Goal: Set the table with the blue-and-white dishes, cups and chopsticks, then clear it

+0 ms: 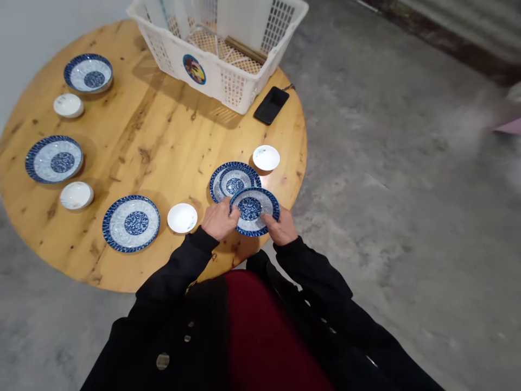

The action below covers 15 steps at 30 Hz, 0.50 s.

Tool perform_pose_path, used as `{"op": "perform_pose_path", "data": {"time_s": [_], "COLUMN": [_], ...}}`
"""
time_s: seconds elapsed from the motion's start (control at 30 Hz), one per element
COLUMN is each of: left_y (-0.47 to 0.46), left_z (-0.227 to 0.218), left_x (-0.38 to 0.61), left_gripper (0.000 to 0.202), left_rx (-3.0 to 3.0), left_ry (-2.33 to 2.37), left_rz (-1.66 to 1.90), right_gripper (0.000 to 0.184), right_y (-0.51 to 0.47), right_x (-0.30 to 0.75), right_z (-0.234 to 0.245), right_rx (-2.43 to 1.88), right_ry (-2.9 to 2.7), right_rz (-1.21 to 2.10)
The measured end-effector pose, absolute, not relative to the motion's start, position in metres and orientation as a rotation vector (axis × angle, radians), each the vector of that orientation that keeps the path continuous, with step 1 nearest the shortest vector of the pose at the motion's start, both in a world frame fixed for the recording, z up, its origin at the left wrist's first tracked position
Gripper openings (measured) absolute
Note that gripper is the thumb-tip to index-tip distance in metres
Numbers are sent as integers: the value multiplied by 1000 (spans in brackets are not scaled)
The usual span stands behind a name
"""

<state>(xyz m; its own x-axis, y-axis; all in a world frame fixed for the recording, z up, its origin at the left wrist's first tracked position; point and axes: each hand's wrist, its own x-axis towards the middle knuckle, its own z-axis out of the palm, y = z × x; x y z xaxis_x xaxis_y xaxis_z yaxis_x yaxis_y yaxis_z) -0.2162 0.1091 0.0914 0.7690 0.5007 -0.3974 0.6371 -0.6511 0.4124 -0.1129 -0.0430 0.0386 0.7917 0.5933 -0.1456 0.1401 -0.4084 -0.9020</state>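
Between my two hands I hold a small blue-and-white patterned plate, tilted a little over the table's near right edge. My left hand grips its left rim, thumb on top. At its right rim my right hand pinches it, thumb lying on the face. Just behind, partly covered by the held plate, is a stack of blue-and-white plates, a smaller one resting on a larger one. A small white bowl sits behind that stack, and another white bowl is left of my left hand.
The round wooden table bears a white plastic basket at the back and a black phone beside it. Leftward stand a blue-rimmed plate, blue-patterned bowls and small white bowls. Concrete floor lies right.
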Motion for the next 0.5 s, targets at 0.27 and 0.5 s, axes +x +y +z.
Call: {"op": "perform_pose_path", "data": {"time_s": [0.27, 0.5], "left_y": [141, 144], "left_z": [86, 74], "left_x": [-184, -172], "left_gripper": [33, 34], "left_rx": [2392, 2243], "left_ry": [1092, 1277], "left_rz": [-275, -327], "right_gripper": [37, 39], "right_y": [10, 33], "right_x": [-52, -18], "right_z": [33, 30], "right_rx": [-1970, -2191], "right_ry": [-797, -1200], "right_rz": [677, 675]}}
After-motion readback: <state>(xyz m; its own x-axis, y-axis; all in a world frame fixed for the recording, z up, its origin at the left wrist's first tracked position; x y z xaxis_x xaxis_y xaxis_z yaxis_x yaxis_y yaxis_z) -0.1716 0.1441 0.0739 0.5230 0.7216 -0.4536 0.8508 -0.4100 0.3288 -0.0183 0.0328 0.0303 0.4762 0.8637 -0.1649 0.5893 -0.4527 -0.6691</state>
